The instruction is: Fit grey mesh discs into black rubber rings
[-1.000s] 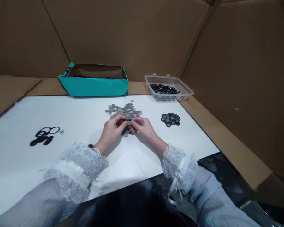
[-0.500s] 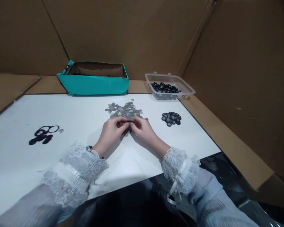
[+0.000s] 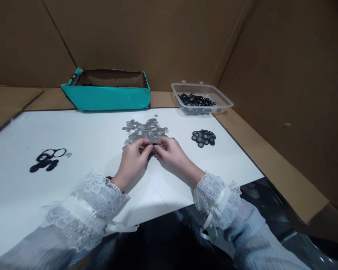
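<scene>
Brown cardboard walls (image 3: 169, 33) box me in, creased at the corners. White worktop (image 3: 87, 138) on a cardboard base (image 3: 270, 165), dark glossy edge (image 3: 270, 195) near me. Dim indoor light, soft shadows.

A small dark piece pinched between the left hand (image 3: 134, 157) and right hand (image 3: 169, 153) is too tiny to identify, possibly a ring. Fingertips cover the near edge of the grey disc pile (image 3: 145, 129). The teal box (image 3: 107, 93) hides its contents; both forearms leave the frame below.
</scene>
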Tool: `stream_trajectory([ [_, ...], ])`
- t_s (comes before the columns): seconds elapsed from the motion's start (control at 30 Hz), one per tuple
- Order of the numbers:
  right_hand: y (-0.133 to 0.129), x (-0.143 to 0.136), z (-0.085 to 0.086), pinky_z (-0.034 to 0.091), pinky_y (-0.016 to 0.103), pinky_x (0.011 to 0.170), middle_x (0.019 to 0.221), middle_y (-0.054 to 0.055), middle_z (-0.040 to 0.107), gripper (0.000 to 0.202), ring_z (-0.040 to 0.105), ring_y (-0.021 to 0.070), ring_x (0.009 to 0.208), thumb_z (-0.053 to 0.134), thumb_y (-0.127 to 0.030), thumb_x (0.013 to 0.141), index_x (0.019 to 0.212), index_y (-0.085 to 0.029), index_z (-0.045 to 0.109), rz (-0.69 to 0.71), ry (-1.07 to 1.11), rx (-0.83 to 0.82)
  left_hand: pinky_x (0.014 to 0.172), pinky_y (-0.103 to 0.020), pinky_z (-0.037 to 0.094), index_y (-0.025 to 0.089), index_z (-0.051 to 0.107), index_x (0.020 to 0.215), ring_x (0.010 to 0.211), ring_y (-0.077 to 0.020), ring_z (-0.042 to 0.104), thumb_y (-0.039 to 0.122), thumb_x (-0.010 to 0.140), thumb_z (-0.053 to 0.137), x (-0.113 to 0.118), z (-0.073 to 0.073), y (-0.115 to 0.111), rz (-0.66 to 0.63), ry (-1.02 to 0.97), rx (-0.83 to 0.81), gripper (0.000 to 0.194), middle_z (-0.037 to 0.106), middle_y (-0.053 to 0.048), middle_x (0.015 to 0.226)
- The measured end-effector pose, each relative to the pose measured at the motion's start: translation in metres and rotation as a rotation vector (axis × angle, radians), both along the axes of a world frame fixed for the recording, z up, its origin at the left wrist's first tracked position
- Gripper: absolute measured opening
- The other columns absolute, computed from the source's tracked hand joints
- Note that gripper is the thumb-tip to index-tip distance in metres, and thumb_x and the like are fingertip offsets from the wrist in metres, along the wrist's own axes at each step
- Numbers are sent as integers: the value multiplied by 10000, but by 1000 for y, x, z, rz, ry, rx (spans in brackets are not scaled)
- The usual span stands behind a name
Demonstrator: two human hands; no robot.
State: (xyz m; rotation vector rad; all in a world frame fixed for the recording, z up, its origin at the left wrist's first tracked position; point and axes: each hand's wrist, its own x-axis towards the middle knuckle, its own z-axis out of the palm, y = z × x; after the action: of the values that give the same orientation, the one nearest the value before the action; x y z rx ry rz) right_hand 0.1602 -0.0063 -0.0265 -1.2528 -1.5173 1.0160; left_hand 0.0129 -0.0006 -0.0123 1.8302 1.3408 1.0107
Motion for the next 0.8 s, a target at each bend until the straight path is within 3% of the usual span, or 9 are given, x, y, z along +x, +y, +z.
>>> stream_trajectory([
  [0.1,1,-5,-3,416,214,455,566,-44,532,183,509,86,465,581,-289,800,719,-196,446,20,264,-123,730,-341,514,159,627,882,764,-221,657,413,793,545,1,-3,1,-16,-56,-49,281,713,-95,899],
  [0.2,0,-8,-2,445,212,448,552,-44,545,233,516,82,449,625,-331,782,713,-196,449,17,333,-144,686,-319,504,165,587,836,733,-207,646,408,813,527,2,-2,0,-29,-80,-86,251,695,-83,849],
  [0.33,0,-3,2,442,216,457,543,-43,540,266,527,91,474,641,-355,788,689,-198,449,97,277,-121,624,-287,468,188,535,808,685,-181,610,350,840,481,2,3,-3,-18,-21,-24,174,650,-40,780],
  [0.5,0,5,5,403,221,492,575,-24,554,230,539,99,527,584,-333,824,680,-188,479,160,173,-47,596,-285,431,200,500,762,645,-170,560,308,861,433,0,9,-4,-136,78,-17,161,589,-17,702],
  [0.8,-12,0,8,397,252,565,625,-16,538,223,508,110,585,553,-327,852,690,-190,486,56,77,104,661,-328,436,209,465,784,722,-199,562,311,876,408,0,11,-5,-66,119,50,148,574,-29,750],
])
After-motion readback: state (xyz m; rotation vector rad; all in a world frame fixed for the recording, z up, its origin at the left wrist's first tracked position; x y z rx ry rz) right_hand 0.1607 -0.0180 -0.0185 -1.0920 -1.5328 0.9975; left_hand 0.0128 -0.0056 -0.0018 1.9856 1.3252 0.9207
